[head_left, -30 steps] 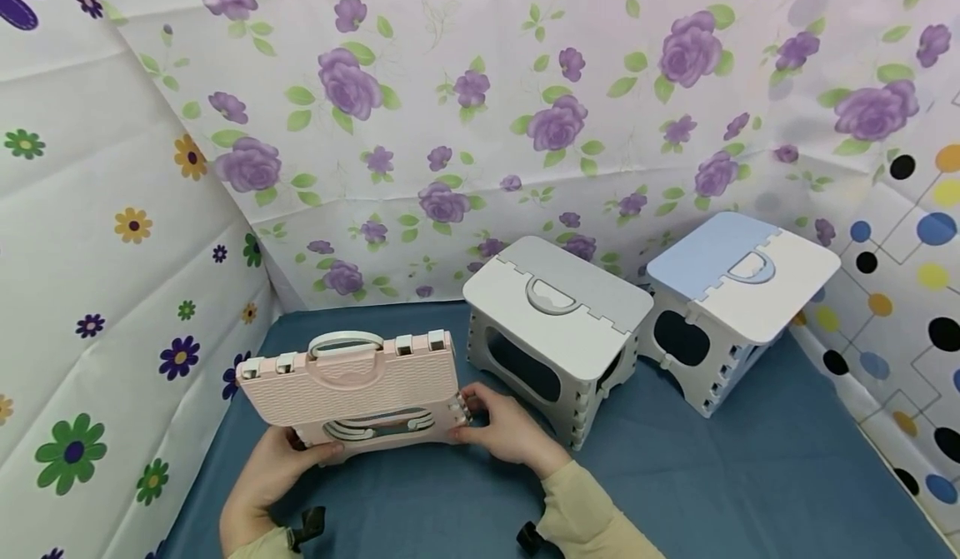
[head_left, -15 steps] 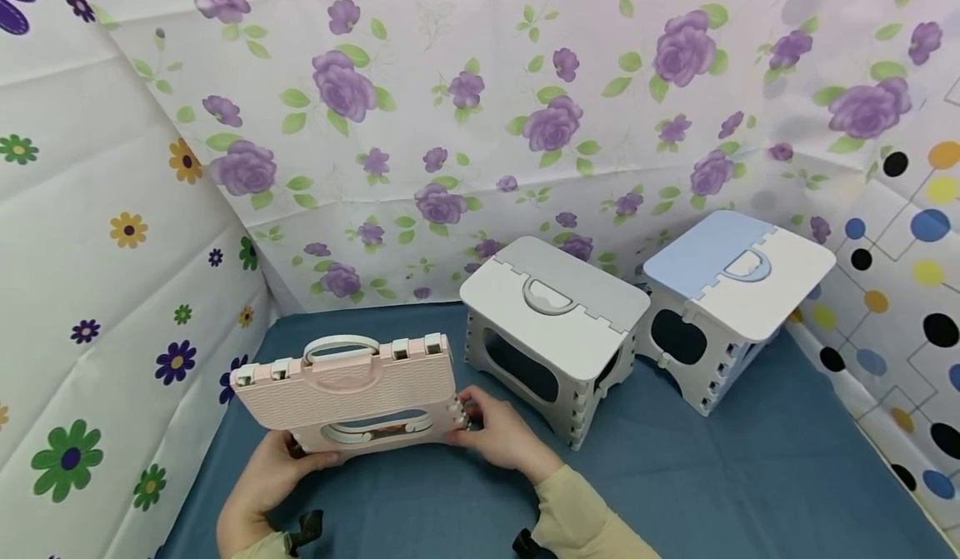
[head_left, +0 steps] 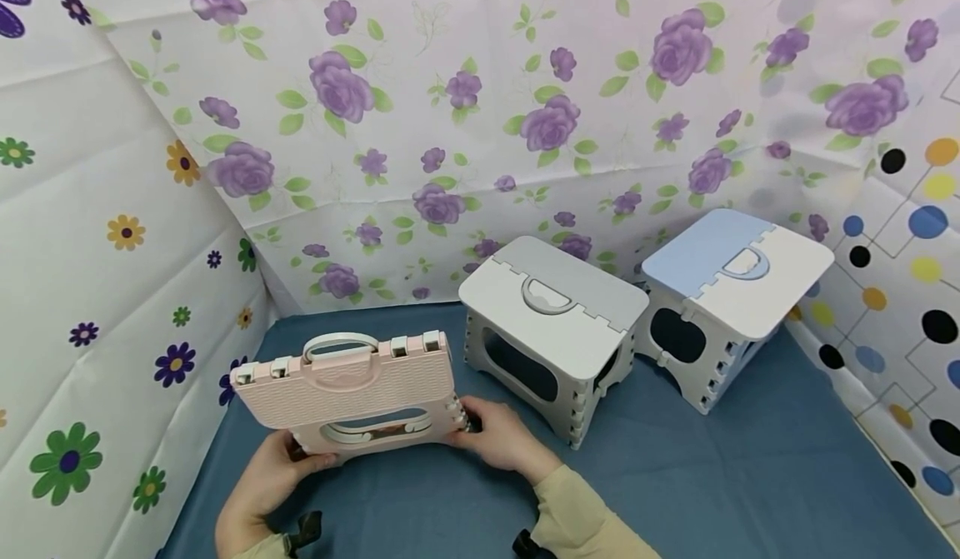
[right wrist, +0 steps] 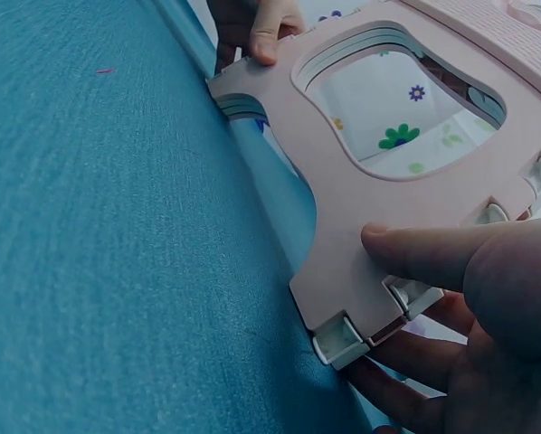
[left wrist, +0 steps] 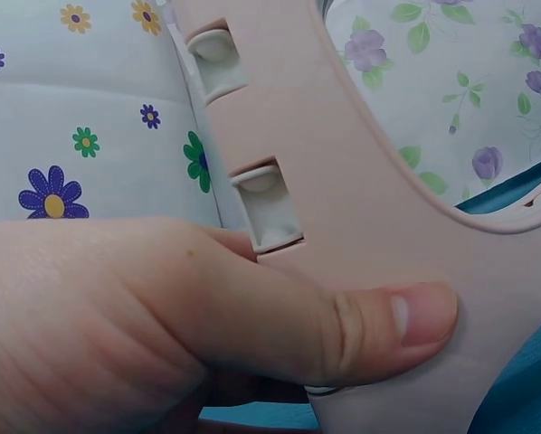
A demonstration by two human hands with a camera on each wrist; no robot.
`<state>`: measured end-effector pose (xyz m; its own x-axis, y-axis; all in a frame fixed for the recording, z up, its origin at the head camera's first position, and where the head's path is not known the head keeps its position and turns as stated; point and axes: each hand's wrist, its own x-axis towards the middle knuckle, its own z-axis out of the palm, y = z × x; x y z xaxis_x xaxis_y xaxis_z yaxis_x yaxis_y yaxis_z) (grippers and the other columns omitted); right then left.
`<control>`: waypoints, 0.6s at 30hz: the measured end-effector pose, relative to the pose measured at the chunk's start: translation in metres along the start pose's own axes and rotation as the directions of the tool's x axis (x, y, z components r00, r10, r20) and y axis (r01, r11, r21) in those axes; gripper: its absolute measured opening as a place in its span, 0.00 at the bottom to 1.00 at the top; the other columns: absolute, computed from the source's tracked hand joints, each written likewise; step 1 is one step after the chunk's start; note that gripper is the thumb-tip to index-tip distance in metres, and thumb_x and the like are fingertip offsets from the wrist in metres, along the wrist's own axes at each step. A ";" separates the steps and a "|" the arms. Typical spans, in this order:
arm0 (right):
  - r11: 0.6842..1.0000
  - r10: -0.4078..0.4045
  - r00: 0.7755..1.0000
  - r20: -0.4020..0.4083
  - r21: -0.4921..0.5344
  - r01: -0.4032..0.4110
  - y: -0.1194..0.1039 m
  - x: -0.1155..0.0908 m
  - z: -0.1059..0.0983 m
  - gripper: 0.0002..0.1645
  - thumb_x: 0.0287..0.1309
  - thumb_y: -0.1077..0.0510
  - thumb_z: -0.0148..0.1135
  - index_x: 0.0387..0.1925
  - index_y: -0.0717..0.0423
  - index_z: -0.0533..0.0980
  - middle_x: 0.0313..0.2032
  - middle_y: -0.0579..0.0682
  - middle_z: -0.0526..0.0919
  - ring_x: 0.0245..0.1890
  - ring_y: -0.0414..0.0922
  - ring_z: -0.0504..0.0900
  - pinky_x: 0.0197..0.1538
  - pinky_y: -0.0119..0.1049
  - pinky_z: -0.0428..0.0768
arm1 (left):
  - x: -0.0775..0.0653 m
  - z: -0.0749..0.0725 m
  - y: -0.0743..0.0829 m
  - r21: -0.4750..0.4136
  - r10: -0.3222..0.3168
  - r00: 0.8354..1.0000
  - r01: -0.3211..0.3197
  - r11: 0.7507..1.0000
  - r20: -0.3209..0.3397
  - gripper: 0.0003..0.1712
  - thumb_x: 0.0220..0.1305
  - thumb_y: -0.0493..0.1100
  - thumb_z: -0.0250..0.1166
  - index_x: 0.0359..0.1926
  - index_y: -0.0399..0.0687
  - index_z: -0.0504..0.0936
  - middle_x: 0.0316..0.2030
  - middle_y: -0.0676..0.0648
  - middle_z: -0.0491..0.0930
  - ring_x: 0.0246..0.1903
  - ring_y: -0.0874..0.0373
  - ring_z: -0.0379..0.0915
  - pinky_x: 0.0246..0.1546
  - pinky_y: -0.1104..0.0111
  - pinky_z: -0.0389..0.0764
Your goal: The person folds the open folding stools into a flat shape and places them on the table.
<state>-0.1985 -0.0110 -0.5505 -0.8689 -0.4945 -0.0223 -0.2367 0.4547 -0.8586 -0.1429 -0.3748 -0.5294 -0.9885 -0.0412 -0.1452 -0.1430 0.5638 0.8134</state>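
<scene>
A pink folding step stool (head_left: 352,396) with white hinges and a white carrying handle stands at the left of the blue cloth, its top folded and its legs close together. My left hand (head_left: 262,476) grips its lower left side. In the left wrist view the thumb (left wrist: 379,330) presses flat on the pink leg panel. My right hand (head_left: 506,436) holds the lower right side, and in the right wrist view the thumb (right wrist: 424,249) lies on the leg's front with the fingers behind its edge. The fingers behind the stool are mostly hidden in the head view.
To the right stand two unfolded stools, a grey-and-white one (head_left: 551,317) and a blue-and-white one (head_left: 738,280). The blue cloth (head_left: 720,492) covers the table. Flowered and dotted sheets (head_left: 442,126) rise at the back and both sides.
The view has shifted slightly. Both hands keep their hold on the pink stool, which has barely moved; my right fingers sit a little further behind its side.
</scene>
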 end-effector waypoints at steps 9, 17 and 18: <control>1.000 0.006 1.000 0.001 0.009 -0.006 0.000 0.000 -0.002 0.26 0.69 0.47 0.74 0.65 0.47 0.81 0.57 0.44 0.87 0.56 0.41 0.83 0.61 0.49 0.80 | 0.001 0.001 -0.001 -0.028 0.002 1.000 -0.002 1.000 -0.014 0.29 0.61 0.38 0.82 0.58 0.30 0.82 0.48 0.39 0.87 0.40 0.55 0.84 0.40 0.66 0.84; 0.999 0.004 1.000 -0.019 0.046 -0.003 -0.004 0.001 -0.003 0.18 0.66 0.50 0.76 0.56 0.44 0.85 0.51 0.40 0.88 0.49 0.38 0.82 0.57 0.47 0.81 | 0.000 -0.001 -0.003 -0.054 0.017 1.000 -0.018 0.998 -0.024 0.25 0.61 0.34 0.80 0.57 0.29 0.83 0.45 0.40 0.88 0.38 0.55 0.84 0.38 0.66 0.85; 0.999 0.007 1.000 -0.023 0.047 -0.006 -0.004 0.001 -0.003 0.18 0.66 0.50 0.75 0.56 0.44 0.85 0.50 0.40 0.88 0.48 0.38 0.82 0.56 0.46 0.81 | 0.000 -0.001 -0.003 -0.056 0.019 1.000 -0.021 0.998 -0.024 0.25 0.62 0.35 0.80 0.57 0.30 0.84 0.45 0.40 0.88 0.37 0.55 0.84 0.38 0.66 0.85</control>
<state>-0.1994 -0.0112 -0.5455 -0.8802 -0.4744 -0.0166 -0.2109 0.4222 -0.8816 -0.1422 -0.3777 -0.5312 -0.9920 -0.0498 -0.1161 -0.1251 0.5171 0.8467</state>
